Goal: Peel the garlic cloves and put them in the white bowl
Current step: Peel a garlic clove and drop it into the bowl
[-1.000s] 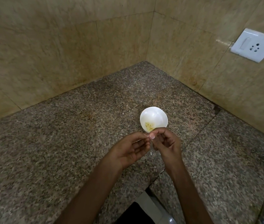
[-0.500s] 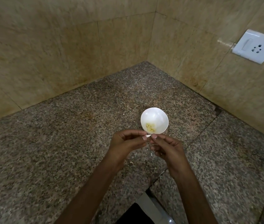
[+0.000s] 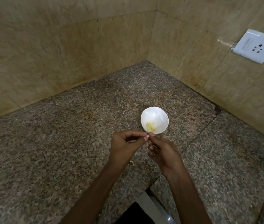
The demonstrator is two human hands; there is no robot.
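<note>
A small white bowl [image 3: 158, 116] stands on the granite counter with several pale yellow peeled garlic cloves [image 3: 150, 126] lying at its bottom. Just in front of the bowl's near rim, my left hand [image 3: 124, 143] and my right hand [image 3: 163, 151] meet at their fingertips. Both pinch one small whitish garlic clove [image 3: 147, 136] between thumbs and forefingers. Most of the clove is hidden by the fingers.
The speckled granite counter [image 3: 63, 151] runs into a corner of beige tiled walls. A white switch and socket plate [image 3: 255, 46] is on the right wall. Small bits of garlic skin [image 3: 132, 162] lie near my left wrist. The counter's front edge is below my forearms.
Both hands have lifted and shifted slightly away from me toward the bowl's near rim, still joined at the fingertips on the clove. The bowl has stayed in place.
</note>
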